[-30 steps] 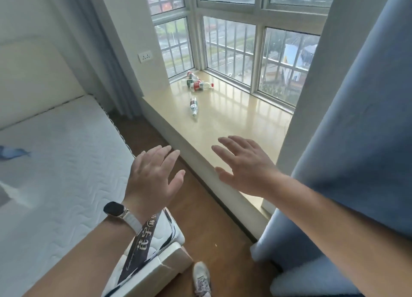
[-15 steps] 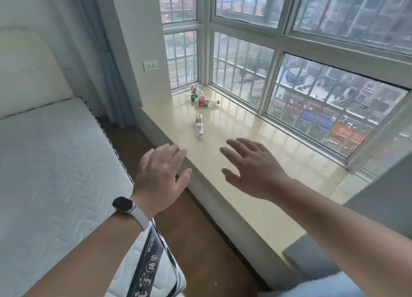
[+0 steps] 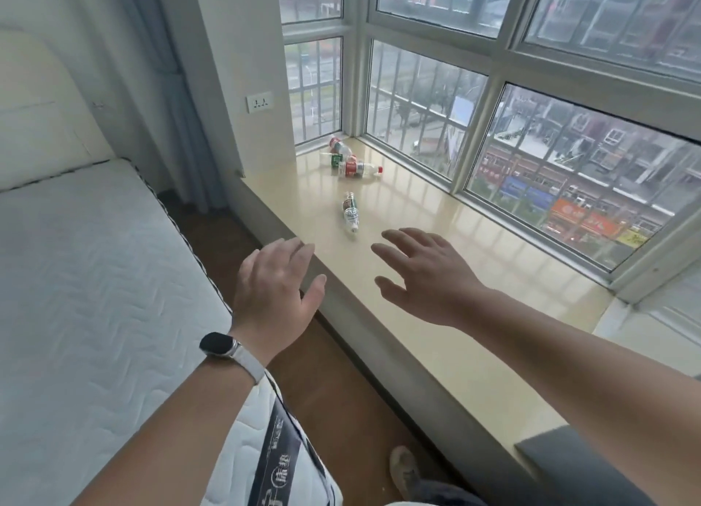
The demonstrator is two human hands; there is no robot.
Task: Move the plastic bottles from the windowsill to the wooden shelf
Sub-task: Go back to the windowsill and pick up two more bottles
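Several clear plastic bottles lie on their sides on the beige windowsill point(image 3: 436, 357). The nearest bottle point(image 3: 350, 213) lies alone, with a red and green label. A red-labelled bottle point(image 3: 358, 169) lies farther back, beside a green-labelled bottle point(image 3: 333, 158) and another red-capped bottle point(image 3: 338, 145) in the corner. My left hand point(image 3: 275, 289) hovers over the sill's near edge with fingers straight, holding nothing. My right hand point(image 3: 426, 274) hovers above the sill, fingers spread, a little short of the nearest bottle. No wooden shelf is in view.
A bare white mattress point(image 3: 95, 296) fills the left side. A narrow strip of wooden floor point(image 3: 341, 384) runs between bed and sill, with my shoe point(image 3: 406, 471) on it. Barred windows point(image 3: 425, 107) close off the sill's far side. A wall socket point(image 3: 260, 102) sits by the corner.
The view has advanced toward the sill and the blue curtain on the right has left the frame. Both hands, still held out flat, are now closer to the nearest bottle.
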